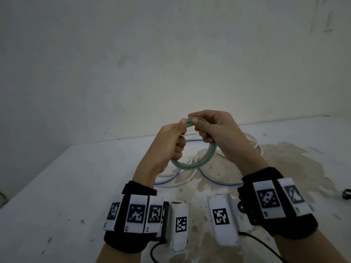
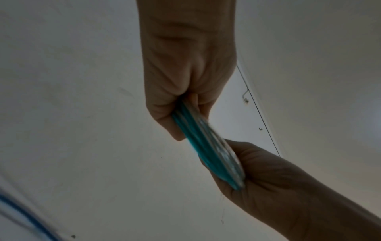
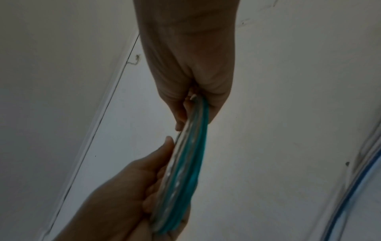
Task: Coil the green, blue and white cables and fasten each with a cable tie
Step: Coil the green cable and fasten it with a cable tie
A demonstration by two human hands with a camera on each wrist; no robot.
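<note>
The green cable [image 1: 201, 160] is wound into a round coil of several loops and held up above the table. My left hand [image 1: 173, 137] grips the coil's left side, thumb on top near the upper arc. My right hand [image 1: 212, 128] grips the upper right side, its fingers curled round the loops. In the left wrist view the coil [image 2: 206, 146] runs edge-on from my left hand [image 2: 181, 104] down to my right hand [image 2: 268, 179]. In the right wrist view my right hand [image 3: 198, 97] and left hand [image 3: 134, 187] hold the coil [image 3: 185, 163]. Under the hands, the blue cable [image 1: 214, 180] and white cable [image 1: 254, 143] lie loose. No cable tie is plainly visible.
The white table [image 1: 66, 186] has worn brown patches at centre and right, and a wall stands close behind it. A small black object [image 1: 346, 194] lies at the right edge. Blue cable loops show in the wrist views' corners [image 2: 26, 216] [image 3: 350, 195].
</note>
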